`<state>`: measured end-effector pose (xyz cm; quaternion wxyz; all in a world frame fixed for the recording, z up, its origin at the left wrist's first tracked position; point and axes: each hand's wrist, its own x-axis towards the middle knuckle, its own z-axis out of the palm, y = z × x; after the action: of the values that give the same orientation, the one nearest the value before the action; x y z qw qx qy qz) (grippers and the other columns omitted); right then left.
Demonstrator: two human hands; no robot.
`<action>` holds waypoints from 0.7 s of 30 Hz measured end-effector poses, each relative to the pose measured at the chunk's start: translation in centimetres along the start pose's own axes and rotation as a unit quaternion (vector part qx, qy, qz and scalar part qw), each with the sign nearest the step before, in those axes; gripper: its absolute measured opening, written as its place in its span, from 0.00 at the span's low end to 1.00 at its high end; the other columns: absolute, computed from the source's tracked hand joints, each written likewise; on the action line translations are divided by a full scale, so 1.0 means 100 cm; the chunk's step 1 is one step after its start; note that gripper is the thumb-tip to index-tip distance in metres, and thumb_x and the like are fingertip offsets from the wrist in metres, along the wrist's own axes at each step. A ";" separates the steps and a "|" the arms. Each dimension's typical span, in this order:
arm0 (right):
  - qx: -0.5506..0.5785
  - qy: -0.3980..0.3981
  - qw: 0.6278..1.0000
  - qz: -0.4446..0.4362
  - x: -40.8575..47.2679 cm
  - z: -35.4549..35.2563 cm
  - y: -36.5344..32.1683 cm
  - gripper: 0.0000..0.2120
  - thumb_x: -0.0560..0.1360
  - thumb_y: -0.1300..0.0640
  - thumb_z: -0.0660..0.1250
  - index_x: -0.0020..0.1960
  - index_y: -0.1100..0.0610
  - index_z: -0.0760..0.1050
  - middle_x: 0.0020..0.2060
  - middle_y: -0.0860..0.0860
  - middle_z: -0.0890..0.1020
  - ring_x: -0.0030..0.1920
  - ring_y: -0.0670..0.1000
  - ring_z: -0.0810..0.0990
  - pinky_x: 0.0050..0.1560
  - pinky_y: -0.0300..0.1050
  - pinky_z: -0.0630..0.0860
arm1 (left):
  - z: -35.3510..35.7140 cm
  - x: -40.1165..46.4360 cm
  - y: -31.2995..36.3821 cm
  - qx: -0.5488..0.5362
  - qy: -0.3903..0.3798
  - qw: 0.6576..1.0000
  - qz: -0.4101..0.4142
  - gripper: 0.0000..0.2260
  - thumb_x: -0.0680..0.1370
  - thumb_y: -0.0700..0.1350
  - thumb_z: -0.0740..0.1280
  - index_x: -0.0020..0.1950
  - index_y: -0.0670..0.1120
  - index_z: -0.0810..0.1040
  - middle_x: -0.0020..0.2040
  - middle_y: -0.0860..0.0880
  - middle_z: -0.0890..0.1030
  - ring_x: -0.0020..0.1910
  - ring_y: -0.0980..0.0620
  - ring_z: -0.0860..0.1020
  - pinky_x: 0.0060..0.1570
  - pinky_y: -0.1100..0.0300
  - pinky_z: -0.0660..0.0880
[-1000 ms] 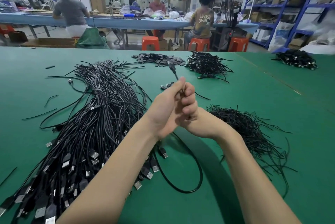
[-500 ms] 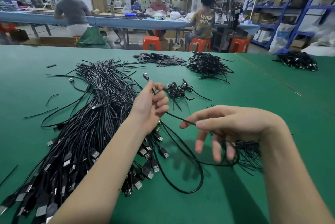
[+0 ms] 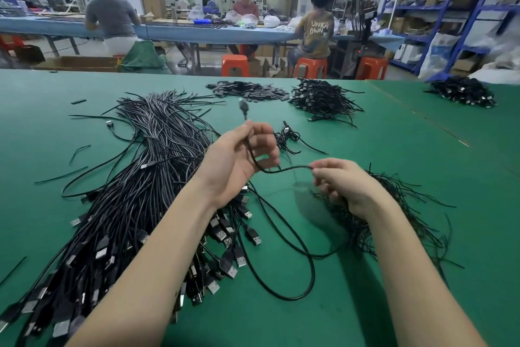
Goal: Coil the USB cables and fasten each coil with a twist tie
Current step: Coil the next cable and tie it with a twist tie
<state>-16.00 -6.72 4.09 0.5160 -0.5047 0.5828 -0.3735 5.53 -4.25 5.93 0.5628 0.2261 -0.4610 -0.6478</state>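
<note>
One black USB cable (image 3: 292, 169) is held above the green table (image 3: 394, 135) between both hands. The left hand (image 3: 239, 161) is curled round the cable near its small connector end, which projects upward past the fingers; that end is blurred. From the left hand the cable sags in a short arc and runs across to the right hand (image 3: 346, 186), where it is pinched between thumb and forefinger. Below the right hand the remainder of the cable drops to the table and lies in a large slack loop near the forearms.

A pile of twist ties (image 3: 394, 206) lies directly beneath and beyond the right hand. A large bundle of uncoiled cables (image 3: 135, 192) is spread under and outward of the left forearm, connector plugs toward the person. Beyond the left hand's fingers, one small tied coil (image 3: 287, 138) rests on the table. Farther beyond the hands, a heap of finished coils (image 3: 320, 99) and a flat heap of small dark parts (image 3: 247, 89) are set.

In the room behind, three seated people work at a blue bench (image 3: 197, 30), with orange stools (image 3: 235, 65) and blue shelving (image 3: 450, 9).
</note>
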 end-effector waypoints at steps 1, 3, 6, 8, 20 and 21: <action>0.064 0.013 0.998 -0.021 0.000 0.002 -0.003 0.06 0.82 0.65 0.63 0.56 0.61 0.77 0.37 0.52 0.78 0.24 0.41 0.72 0.21 0.32 0.65 | 0.002 -0.001 -0.001 0.023 -0.030 0.999 -0.019 0.20 0.86 0.48 0.52 0.50 0.41 0.81 0.42 0.44 0.83 0.41 0.46 0.82 0.41 0.55 0.80; 0.177 0.031 0.981 -0.066 -0.005 0.004 -0.014 0.05 0.81 0.66 0.62 0.53 0.59 0.74 0.36 0.51 0.81 0.24 0.41 0.71 0.21 0.32 0.63 | 0.007 -0.002 -0.005 0.093 -0.077 0.991 -0.064 0.22 0.86 0.49 0.50 0.52 0.41 0.82 0.49 0.39 0.85 0.49 0.41 0.84 0.48 0.52 0.82; 0.158 0.040 0.977 -0.140 -0.018 0.008 -0.037 0.07 0.81 0.64 0.61 0.51 0.54 0.75 0.36 0.48 0.86 0.25 0.44 0.71 0.22 0.33 0.63 | 0.016 0.001 -0.019 0.189 -0.073 0.972 -0.116 0.22 0.86 0.49 0.49 0.59 0.39 0.80 0.55 0.37 0.84 0.57 0.41 0.82 0.58 0.50 0.80; 0.103 0.016 0.975 -0.196 -0.030 0.014 -0.048 0.07 0.80 0.62 0.63 0.50 0.51 0.77 0.40 0.48 0.86 0.26 0.44 0.70 0.24 0.33 0.65 | 0.021 0.003 -0.027 0.189 -0.034 0.974 -0.120 0.20 0.87 0.48 0.50 0.59 0.41 0.79 0.57 0.38 0.84 0.60 0.42 0.81 0.61 0.48 0.78; -0.037 -0.419 0.906 0.042 -0.030 0.002 -0.012 0.10 0.82 0.65 0.60 0.53 0.54 0.77 0.42 0.58 0.79 0.38 0.51 0.75 0.43 0.47 0.79 | 0.004 0.002 -0.001 -0.103 0.017 0.994 -0.045 0.22 0.85 0.48 0.49 0.67 0.35 0.73 0.65 0.37 0.79 0.65 0.37 0.77 0.63 0.44 0.76; -0.035 -0.399 0.915 0.053 -0.027 0.002 -0.008 0.11 0.81 0.66 0.60 0.51 0.54 0.78 0.41 0.57 0.78 0.35 0.49 0.73 0.36 0.41 0.76 | 0.004 0.001 -0.001 -0.107 -0.004 0.993 -0.048 0.22 0.85 0.48 0.50 0.65 0.35 0.75 0.65 0.37 0.79 0.65 0.36 0.77 0.62 0.45 0.77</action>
<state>-15.75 -4.23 5.40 0.7066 -0.5981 0.3666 -0.0926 5.15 -4.22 6.10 0.5501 0.1843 -0.3795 -0.7207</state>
